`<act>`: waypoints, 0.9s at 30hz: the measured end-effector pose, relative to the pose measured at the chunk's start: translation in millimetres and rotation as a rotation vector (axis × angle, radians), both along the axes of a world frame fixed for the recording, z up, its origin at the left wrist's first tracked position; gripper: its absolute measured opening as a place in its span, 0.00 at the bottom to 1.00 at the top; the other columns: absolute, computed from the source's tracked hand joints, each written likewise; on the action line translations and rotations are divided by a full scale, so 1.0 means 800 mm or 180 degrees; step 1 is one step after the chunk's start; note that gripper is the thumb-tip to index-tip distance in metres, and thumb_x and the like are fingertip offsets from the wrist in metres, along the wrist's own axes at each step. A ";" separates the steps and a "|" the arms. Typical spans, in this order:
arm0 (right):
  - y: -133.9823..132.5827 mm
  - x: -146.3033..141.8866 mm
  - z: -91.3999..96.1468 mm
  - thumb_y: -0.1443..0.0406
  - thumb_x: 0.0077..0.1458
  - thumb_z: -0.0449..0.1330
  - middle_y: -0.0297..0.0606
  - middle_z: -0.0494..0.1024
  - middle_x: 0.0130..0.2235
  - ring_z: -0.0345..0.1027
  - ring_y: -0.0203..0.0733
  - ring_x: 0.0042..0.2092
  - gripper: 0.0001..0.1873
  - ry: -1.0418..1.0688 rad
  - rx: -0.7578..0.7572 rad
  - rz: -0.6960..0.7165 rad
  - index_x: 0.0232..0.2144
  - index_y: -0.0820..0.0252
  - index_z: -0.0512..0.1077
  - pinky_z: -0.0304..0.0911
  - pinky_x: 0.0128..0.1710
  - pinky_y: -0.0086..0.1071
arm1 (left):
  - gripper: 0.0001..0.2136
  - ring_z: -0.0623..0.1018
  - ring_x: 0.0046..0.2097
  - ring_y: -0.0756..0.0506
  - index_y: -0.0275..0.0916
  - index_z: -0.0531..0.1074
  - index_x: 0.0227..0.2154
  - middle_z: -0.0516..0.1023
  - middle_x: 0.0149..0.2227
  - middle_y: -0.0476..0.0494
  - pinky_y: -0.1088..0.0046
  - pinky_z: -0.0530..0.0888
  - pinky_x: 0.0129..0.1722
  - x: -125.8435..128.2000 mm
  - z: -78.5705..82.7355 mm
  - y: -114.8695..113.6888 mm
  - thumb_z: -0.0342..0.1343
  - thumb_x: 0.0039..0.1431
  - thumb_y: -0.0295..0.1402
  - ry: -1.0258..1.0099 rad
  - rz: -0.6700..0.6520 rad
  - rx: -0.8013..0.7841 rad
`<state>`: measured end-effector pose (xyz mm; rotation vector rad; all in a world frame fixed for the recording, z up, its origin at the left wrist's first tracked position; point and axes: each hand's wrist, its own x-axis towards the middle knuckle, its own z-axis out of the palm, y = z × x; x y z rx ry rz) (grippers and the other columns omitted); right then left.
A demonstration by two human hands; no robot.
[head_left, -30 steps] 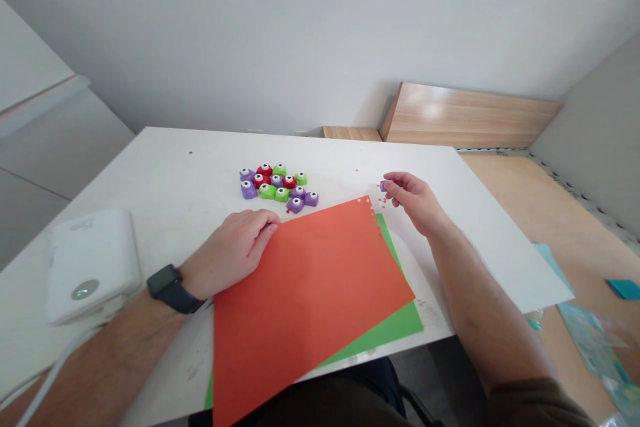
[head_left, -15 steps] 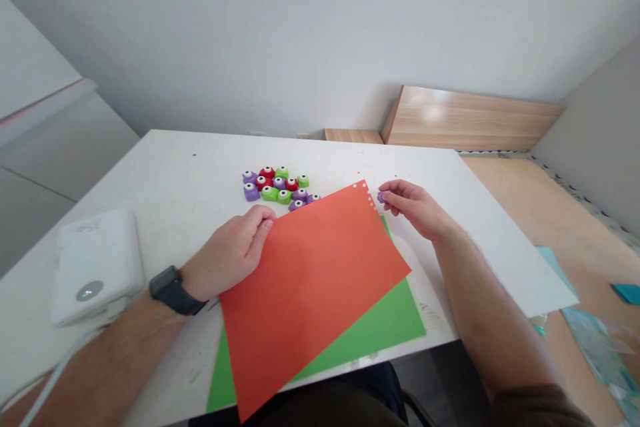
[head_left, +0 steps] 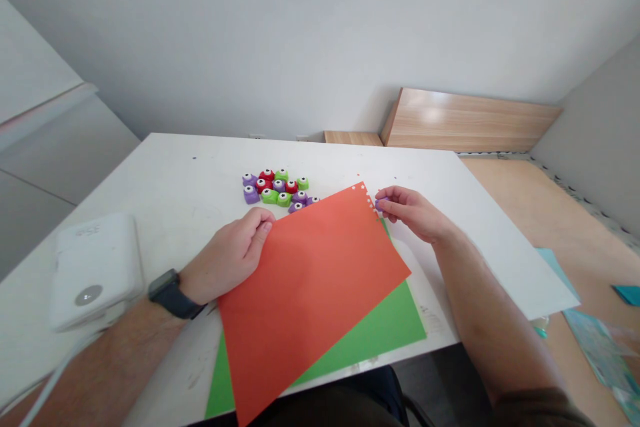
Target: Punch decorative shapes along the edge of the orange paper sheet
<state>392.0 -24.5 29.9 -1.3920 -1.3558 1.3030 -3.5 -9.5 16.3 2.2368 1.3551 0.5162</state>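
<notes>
A red paper sheet (head_left: 315, 280) lies tilted on a green sheet (head_left: 385, 330) on the white table (head_left: 165, 193). Small holes run along the red sheet's far right edge. My left hand (head_left: 235, 250) grips the red sheet's left edge, fingers curled over it; a dark watch is on that wrist. My right hand (head_left: 413, 213) pinches a small purple punch (head_left: 380, 205) right at the punched edge of the red sheet.
A cluster of several small purple, red and green punches (head_left: 277, 188) sits behind the red sheet. A white device (head_left: 95, 267) with a cable rests at the table's left. Wooden boards (head_left: 465, 119) lean by the wall; teal items (head_left: 600, 340) lie on the floor at right.
The red sheet turned counter-clockwise, baring more green at the bottom. My right hand came down with the purple punch from above the scraps to the sheet's punched edge.
</notes>
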 end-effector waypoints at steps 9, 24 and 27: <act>-0.001 0.002 0.002 0.54 0.59 0.70 0.39 0.82 0.39 0.70 0.40 0.38 0.18 -0.0026 0.0024 0.0109 0.46 0.58 0.79 0.61 0.35 0.34 | 0.12 0.80 0.41 0.41 0.45 0.66 0.46 0.79 0.40 0.48 0.65 0.71 0.43 0.000 0.001 0.001 0.41 0.77 0.44 -0.0059 0.0034 0.0017; -0.003 0.003 0.008 0.53 0.58 0.70 0.39 0.81 0.38 0.70 0.41 0.37 0.18 -0.0141 0.0010 0.0121 0.45 0.57 0.80 0.59 0.33 0.34 | 0.13 0.80 0.40 0.41 0.45 0.66 0.46 0.79 0.39 0.47 0.65 0.71 0.43 0.000 0.003 0.001 0.42 0.76 0.45 -0.0053 0.0112 0.0056; -0.002 0.004 0.009 0.53 0.58 0.70 0.39 0.82 0.39 0.70 0.42 0.38 0.17 -0.0201 0.0014 0.0136 0.44 0.56 0.80 0.59 0.33 0.34 | 0.13 0.80 0.41 0.40 0.45 0.66 0.46 0.79 0.39 0.47 0.64 0.71 0.43 0.000 0.004 0.001 0.42 0.76 0.45 -0.0048 0.0128 0.0012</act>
